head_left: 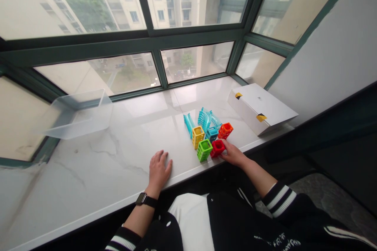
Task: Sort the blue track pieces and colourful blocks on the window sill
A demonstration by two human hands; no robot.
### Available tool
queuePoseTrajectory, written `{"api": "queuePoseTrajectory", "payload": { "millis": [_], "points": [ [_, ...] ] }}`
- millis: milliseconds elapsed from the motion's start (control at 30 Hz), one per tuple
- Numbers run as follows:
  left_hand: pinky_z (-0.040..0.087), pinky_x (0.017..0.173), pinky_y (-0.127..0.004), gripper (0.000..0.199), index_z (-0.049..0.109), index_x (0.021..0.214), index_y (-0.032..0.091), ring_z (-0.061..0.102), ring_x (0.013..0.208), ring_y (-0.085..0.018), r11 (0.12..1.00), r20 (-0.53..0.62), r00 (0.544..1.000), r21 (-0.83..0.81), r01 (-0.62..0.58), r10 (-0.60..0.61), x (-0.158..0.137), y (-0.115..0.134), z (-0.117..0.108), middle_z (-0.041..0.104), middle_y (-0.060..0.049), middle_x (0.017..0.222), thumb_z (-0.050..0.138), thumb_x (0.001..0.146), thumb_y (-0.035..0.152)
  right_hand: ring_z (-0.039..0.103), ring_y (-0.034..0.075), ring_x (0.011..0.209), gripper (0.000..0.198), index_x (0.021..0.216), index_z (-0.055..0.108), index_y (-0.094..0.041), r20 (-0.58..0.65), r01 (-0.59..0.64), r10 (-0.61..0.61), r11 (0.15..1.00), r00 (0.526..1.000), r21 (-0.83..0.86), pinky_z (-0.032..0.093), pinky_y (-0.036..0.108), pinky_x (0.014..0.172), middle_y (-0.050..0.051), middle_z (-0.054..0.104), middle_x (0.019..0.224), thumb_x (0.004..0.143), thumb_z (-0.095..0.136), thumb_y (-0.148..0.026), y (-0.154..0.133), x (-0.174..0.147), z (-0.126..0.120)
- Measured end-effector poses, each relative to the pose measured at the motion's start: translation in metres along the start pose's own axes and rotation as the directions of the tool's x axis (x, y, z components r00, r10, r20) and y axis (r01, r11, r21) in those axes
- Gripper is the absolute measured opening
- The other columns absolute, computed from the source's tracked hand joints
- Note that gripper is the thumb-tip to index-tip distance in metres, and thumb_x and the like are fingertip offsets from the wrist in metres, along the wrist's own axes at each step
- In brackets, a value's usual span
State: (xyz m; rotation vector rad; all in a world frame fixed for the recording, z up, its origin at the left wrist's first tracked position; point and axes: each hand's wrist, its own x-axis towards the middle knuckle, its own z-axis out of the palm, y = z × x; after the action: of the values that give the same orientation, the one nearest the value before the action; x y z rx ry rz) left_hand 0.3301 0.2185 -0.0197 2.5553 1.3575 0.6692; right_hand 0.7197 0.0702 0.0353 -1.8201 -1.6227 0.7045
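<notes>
"So, how do our hands (pixel 159 170) stand?"

"Well apart. Our left one rests palm down on the windowsill (pixel 129 157), low and just left of the frame's middle, fingers loosely spread and holding nothing. Our right hand (pixel 234 155) is closed around the right side of the red block (pixel 217 152), just below and right of the centre; how firmly, we can't tell."

"What makes for a good hold there?"

"We'd keep the pinch light and the block upright, and mind the green block (pixel 204 153) close on its left. The front edge of the sill is near too, so we'd avoid pulling toward ourselves."

"And how does our red piece look?"

"Glossy, boxy and deep red, with a dark opening facing up. Our fingers cover part of its right side, so we can't judge that face. Behind it, toward the middle of the frame, we see the yellow block (pixel 197 141), the blue block (pixel 209 136) and the orange block (pixel 225 132), with translucent turquoise pieces (pixel 205 120) beyond."
</notes>
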Motion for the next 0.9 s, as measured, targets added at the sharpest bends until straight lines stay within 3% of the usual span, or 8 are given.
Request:
{"api": "queuePoseTrajectory", "payload": {
  "millis": [333,900],
  "points": [
    [0.040,0.120,-0.055,0.039,0.064,0.134,0.019,0.051,0.138,-0.036,1.000,0.008,1.000,0.000,0.000,0.000,-0.0004,-0.0006,0.0003,0.059,-0.017,0.146,0.053,0.102,0.039,0.073,0.028,0.111,0.057,0.135,0.058,-0.026,0.002,-0.002,0.002,1.000,1.000,-0.027,0.056,0.041,0.097,0.007,0.076,0.122,0.081,0.077,-0.022,0.0039,0.0001,-0.0009],
    [0.041,0.120,-0.055,0.039,0.065,0.133,0.020,0.052,0.137,-0.036,1.000,0.001,1.000,0.004,0.001,-0.001,-0.0001,-0.0017,0.0009,0.059,-0.017,0.144,0.054,0.101,0.039,0.072,0.031,0.118,0.052,0.137,0.061,-0.025,0.001,-0.003,0.003,0.999,1.000,-0.052,0.056,0.045,0.101,0.011,0.075,0.127,0.086,0.072,-0.021,0.0050,0.0040,-0.0054]
  ]
}}
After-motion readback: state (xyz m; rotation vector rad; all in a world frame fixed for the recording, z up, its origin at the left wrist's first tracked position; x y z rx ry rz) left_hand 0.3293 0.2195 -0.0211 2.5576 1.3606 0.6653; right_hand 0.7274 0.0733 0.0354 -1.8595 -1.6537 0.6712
